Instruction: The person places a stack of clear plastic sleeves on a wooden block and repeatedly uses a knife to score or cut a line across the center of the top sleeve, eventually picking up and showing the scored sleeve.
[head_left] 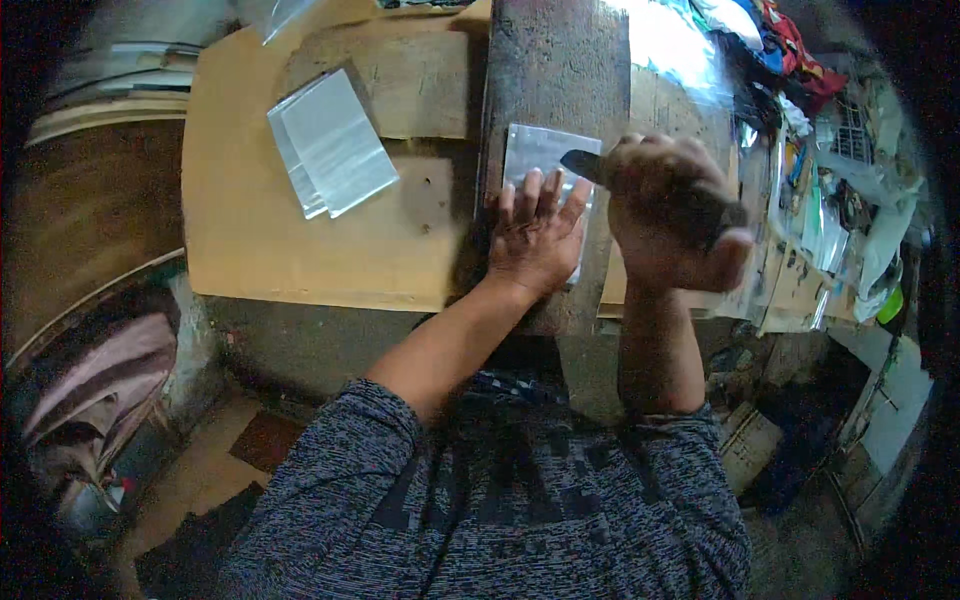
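Observation:
A stack of clear plastic bags (530, 150) lies on a dark wooden board (560, 70) in front of me. My left hand (535, 235) rests flat on its lower part with the fingers spread. Raised beside it on the right, my right hand (670, 210) is closed around a dark tool (580, 163). The tool's rounded tip pokes out to the left, over the bags; a dark end shows near my thumb. Blur and my fingers hide the rest, so its exact kind is unclear.
More clear plastic bags (335, 145) lie in a pile on the cardboard sheet (240, 230) at the left. Cloths (790, 50) and plastic scraps (825, 235) crowd the table's right side. A pinkish cloth-like heap (110, 390) sits at the lower left.

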